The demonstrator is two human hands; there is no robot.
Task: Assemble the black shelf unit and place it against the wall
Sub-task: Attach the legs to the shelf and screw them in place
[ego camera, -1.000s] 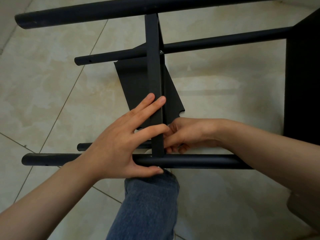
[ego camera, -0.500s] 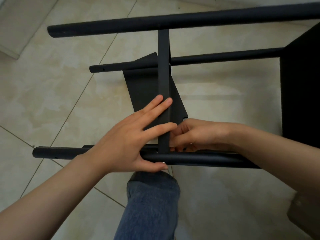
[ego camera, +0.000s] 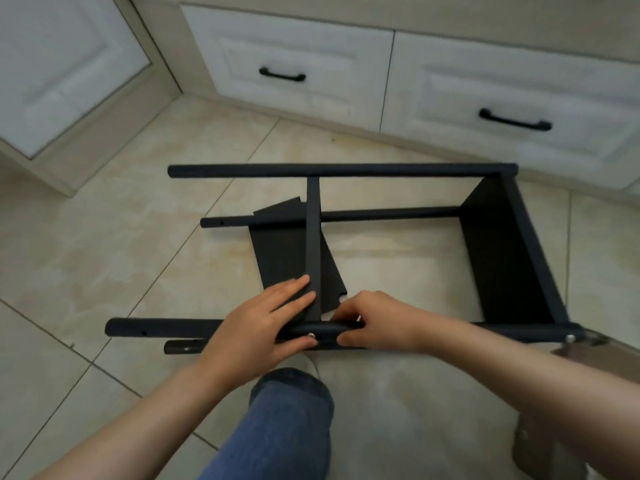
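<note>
Here a shelf panel [ego camera: 313,244] is being fastened to the near pole [ego camera: 166,329]: left hand [ego camera: 263,327] clasps both, right hand [ego camera: 374,323] pinches the pole beside its screw [ego camera: 311,336], which likely needs tightening next.

Bare beige tiled floor [ego camera: 104,258] lies open left of the black tubular metal shelf frame [ego camera: 346,170]. Between its rails, a loose flat black panel [ego camera: 277,254] fills the left bay; the right bay looks clear. White drawer cabinets [ego camera: 485,98] close off the far side.
</note>
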